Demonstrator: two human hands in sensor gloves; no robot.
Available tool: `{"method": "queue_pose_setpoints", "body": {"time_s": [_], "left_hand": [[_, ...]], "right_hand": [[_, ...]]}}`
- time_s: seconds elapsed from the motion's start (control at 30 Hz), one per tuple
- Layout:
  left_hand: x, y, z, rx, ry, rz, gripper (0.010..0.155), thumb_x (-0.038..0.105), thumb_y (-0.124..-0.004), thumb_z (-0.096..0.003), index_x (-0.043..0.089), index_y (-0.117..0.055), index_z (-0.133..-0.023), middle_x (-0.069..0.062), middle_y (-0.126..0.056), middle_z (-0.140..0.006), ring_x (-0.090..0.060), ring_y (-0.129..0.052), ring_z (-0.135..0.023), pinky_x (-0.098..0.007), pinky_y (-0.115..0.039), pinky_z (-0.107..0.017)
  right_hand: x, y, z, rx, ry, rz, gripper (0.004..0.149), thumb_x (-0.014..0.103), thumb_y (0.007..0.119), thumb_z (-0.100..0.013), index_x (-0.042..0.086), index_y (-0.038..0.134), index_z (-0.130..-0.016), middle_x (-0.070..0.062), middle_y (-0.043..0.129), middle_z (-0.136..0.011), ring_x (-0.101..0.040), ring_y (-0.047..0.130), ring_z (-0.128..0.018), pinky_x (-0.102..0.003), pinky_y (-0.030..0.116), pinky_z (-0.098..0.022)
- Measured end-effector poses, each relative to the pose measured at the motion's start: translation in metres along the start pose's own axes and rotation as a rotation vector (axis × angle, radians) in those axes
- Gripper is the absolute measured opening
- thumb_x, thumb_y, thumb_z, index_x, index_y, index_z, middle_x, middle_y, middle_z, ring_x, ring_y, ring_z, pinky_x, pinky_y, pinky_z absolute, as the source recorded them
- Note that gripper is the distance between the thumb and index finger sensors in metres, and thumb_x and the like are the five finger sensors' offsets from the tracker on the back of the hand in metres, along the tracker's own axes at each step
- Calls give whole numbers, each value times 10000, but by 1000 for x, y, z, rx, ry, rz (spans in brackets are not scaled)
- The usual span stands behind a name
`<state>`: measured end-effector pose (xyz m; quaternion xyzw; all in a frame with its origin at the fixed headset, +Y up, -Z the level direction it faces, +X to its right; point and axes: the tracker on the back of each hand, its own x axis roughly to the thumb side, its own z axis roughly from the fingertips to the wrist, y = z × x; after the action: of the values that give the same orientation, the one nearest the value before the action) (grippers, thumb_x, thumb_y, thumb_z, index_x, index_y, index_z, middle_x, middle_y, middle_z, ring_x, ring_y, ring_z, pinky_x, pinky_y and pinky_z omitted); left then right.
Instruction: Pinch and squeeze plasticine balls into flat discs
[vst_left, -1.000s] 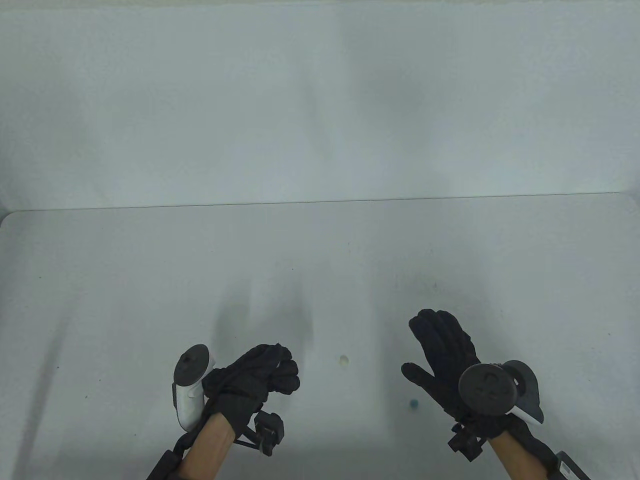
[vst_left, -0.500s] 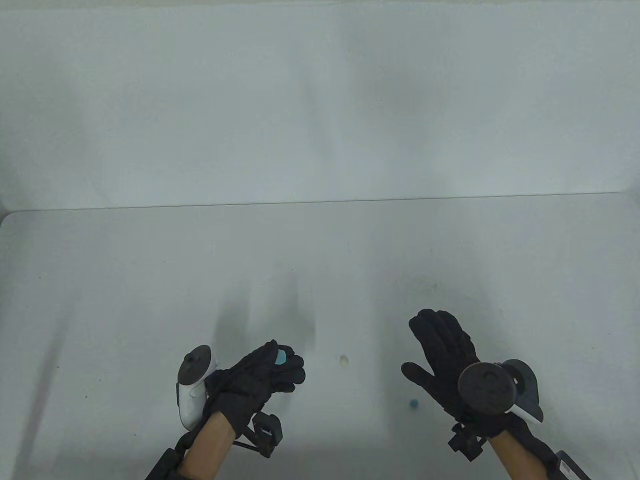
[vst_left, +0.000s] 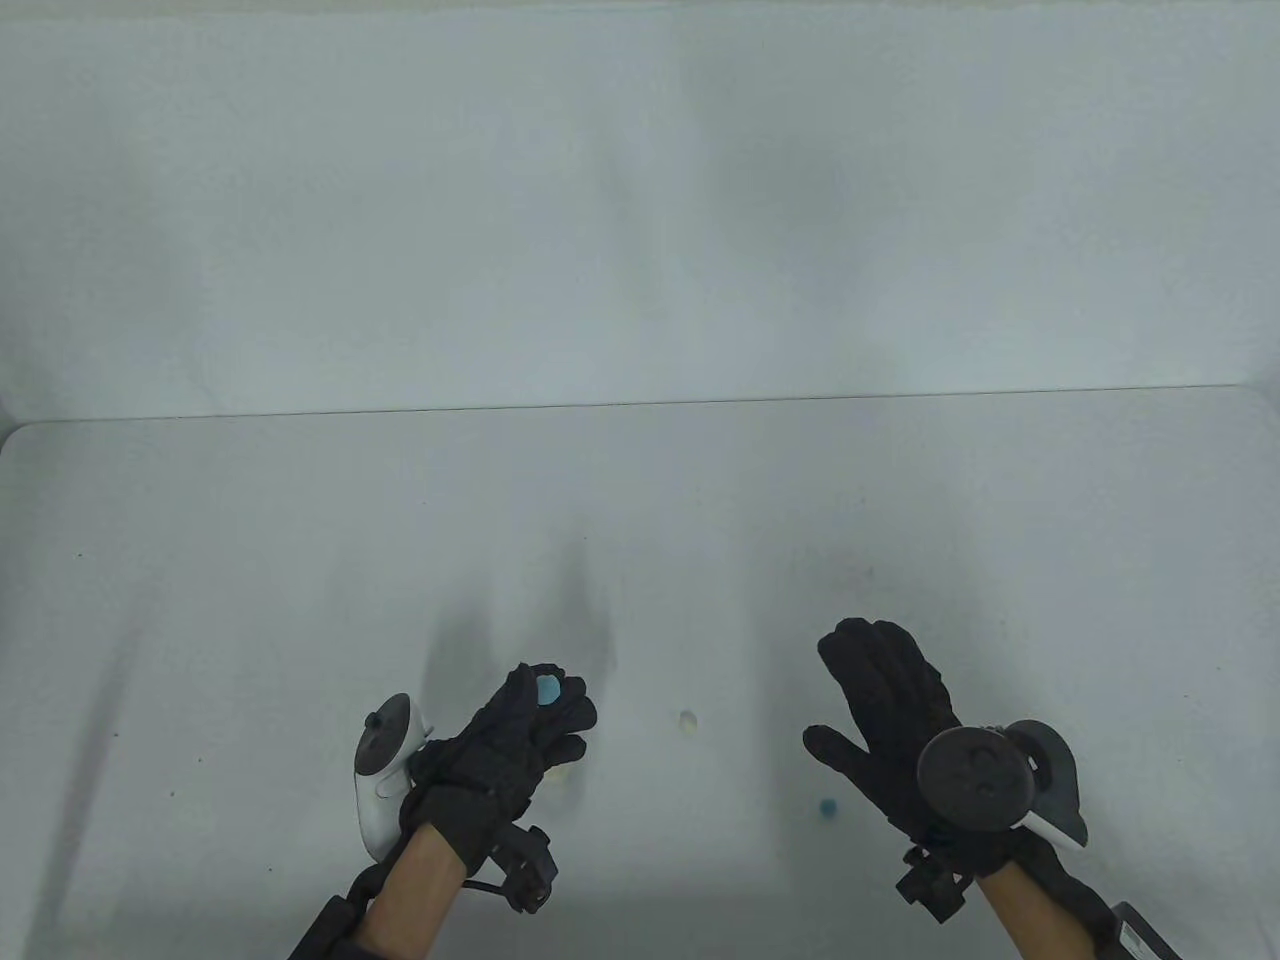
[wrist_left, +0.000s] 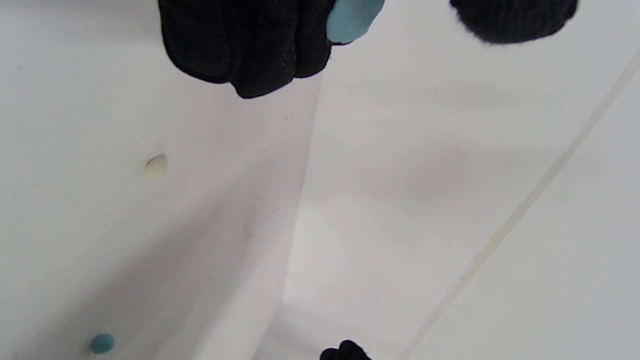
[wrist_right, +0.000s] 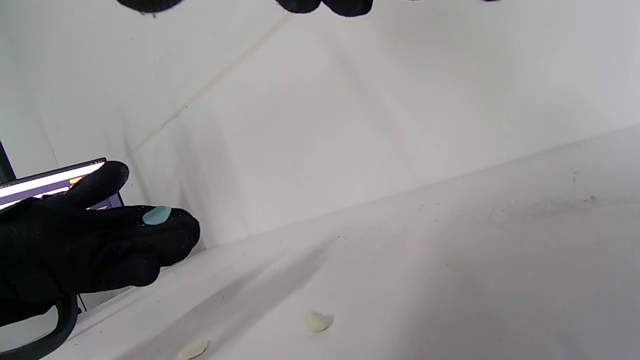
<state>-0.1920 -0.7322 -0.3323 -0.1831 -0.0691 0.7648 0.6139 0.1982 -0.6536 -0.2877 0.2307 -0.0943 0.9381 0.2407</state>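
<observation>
1. Left hand (vst_left: 510, 745), black sensor glove w/ white tracker strapped on back, is raised off the white table (vst_left: 300, 560) and carries the flattened light-blue plasticine piece (vst_left: 547, 689) on its fingers (wrist_left: 250, 45). In the left wrist view the thumb tip stands apart from the piece, so it lies on the fingers rather than sitting in a tight pinch.
2. Right hand (vst_left: 885, 715), same black glove, dark round tracker on back, is spread open, gripping nothing, well to the right of the blue piece.
3. Landmark = small cream plasticine ball (vst_left: 687, 720) on the table: blue piece is up and to its left; small dark-teal plasticine ball (vst_left: 827, 806) lies to its right and nearer the person; a flatter cream plasticine piece (wrist_right: 192, 350) lies to its left, under the left hand.
4. Step in hand, as I judge it: finish squashing the blue piece. Bring thumb pad back onto its centre, press evenly vs. index + middle, turn it a bit between squeezes so thickness stays uniform and the rim doesn't crack. Soft stuff may stick to glove fabric; peel, don't yank.
5. Writing: a lit screen (wrist_right: 50, 182) shows behind the left hand in the right wrist view; text too small to read. No brands or labels legible elsewhere.
</observation>
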Motion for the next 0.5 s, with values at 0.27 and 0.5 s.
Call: {"method": "queue_pose_setpoints", "body": {"time_s": [0.27,0.5], "left_hand": [[5,5,2,89,20,-118,487,296,-617,-580,84,-616,-1018,-163,-771,-986,-361,-887,-865,-465,-744,-668],[7,3,2,79,29,-175,470,334,-715,-543,128,-796,-957,-202,-708,-1017,-416,-850,-855,-530,-713,-657]], "right_hand": [[0,1,0,7,3,3,771,621,509,-578,136,350,-1156,-159,345,-1223,-528,367,-1095,-723,453,-708],[1,-1,1,-4,-4,1,770,621,510,-578,137,353,-1156,-160,349,-1222,-528,372,-1095,-724,455,-706]]}}
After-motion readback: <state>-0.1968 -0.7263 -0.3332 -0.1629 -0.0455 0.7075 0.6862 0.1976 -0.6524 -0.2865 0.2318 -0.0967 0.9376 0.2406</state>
